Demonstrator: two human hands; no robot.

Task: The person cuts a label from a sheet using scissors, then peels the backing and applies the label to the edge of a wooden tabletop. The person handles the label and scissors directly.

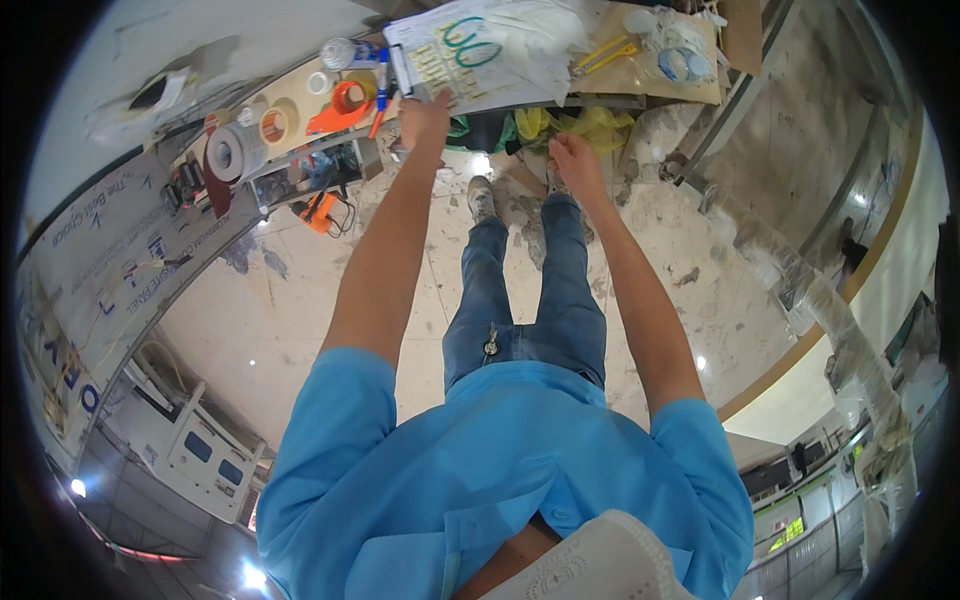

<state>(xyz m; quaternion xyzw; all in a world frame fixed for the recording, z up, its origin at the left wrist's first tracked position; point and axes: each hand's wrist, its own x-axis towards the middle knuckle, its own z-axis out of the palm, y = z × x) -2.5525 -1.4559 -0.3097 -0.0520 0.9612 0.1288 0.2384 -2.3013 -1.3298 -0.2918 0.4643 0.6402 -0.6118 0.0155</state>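
My left hand (425, 122) is at the bench's front edge, its curled fingers against the near left corner of a clipboard (399, 70). Whatever those fingers may grip is hidden. On the clipboard lies a sheet (437, 72) with rows of small yellowish pieces, and green loops (470, 42) rest on top. My right hand (575, 160) hangs just in front of the bench, fingers closed together; anything in them is too small to make out. Behind it are yellow plastic bags (598, 130) below the bench top. Blue and red markers (382, 80) lie left of the clipboard.
Left along the bench stand an orange tape dispenser (349, 98), tape rolls (279, 122), a large white roll (232, 152) and a white can (345, 54). White plastic film (535, 45) and yellow cutters (606, 54) lie further right. An orange tool (318, 212) with a cord sits on the floor.
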